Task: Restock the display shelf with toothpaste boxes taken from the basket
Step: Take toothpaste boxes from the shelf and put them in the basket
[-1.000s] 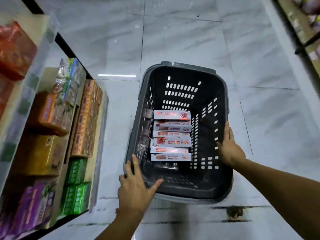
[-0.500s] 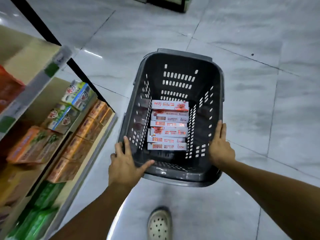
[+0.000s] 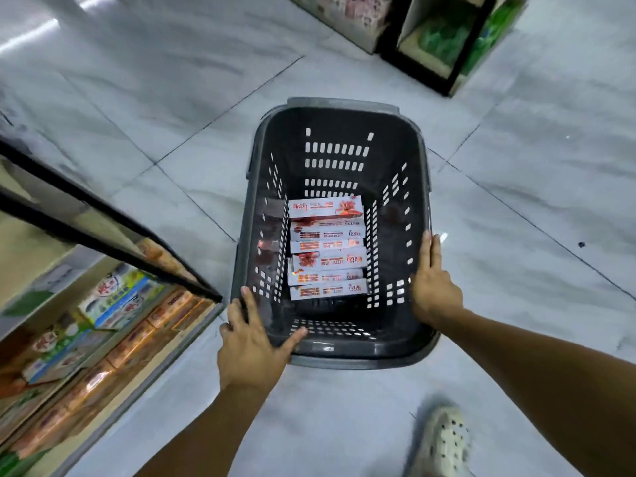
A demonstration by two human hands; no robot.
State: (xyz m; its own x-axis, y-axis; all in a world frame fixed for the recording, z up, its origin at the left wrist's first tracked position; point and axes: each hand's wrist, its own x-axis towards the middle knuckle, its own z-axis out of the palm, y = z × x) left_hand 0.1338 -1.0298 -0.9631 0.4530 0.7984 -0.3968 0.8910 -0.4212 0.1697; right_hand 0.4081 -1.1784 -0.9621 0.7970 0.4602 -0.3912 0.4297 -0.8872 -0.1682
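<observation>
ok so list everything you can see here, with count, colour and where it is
basket: one, dark grey, on the floor in the middle
toothpaste boxes: about six, white and red, in a row on the basket's bottom
display shelf: one, beige with a black frame, at left
orange boxes: several, on the display shelf's lower level
blue and green boxes: a few, behind the orange ones
far shelf unit: one, black frame, top right, with green packs
floor: pale grey tiles
shoe: one, white, perforated, bottom right
left hand: on the basket's near left corner, fingers straight
right hand: flat against the basket's right side
</observation>
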